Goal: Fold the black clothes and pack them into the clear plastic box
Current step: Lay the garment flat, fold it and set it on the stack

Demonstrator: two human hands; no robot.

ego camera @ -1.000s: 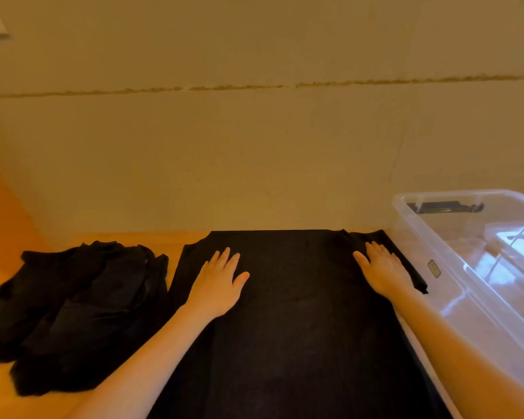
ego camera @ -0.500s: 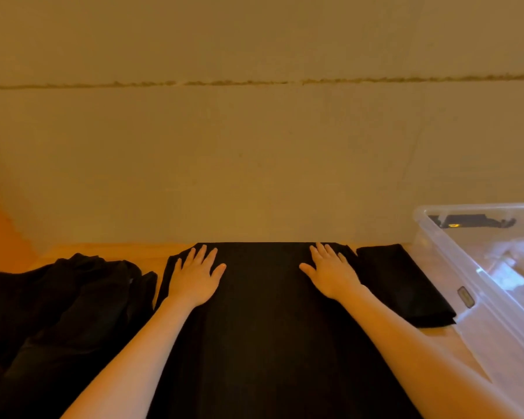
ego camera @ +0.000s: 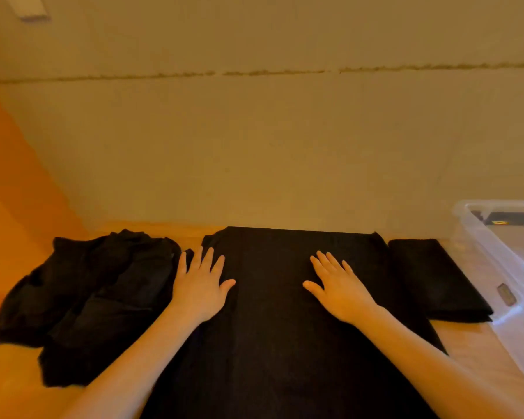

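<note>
We see the left hand (ego camera: pixel 198 287) and right hand (ego camera: pixel 341 287) palm-down, fingers spread, flat on the black garment (ego camera: pixel 273 328) at center. Both forearms reach toward 12 o'clock. The clear plastic box (ego camera: pixel 502 267) sits at 3 o'clock, the unfolded pile (ego camera: pixel 88 297) at 9.

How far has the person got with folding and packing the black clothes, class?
Done: one folded piece lies beside the clear box. In hand: left hand and right hand press flat on a spread garment. Left: the crumpled pile, then packing.

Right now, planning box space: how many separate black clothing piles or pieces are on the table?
3: a crumpled pile left, a flat garment under both hands, a folded piece beside the box. The pile may hide several.
</note>
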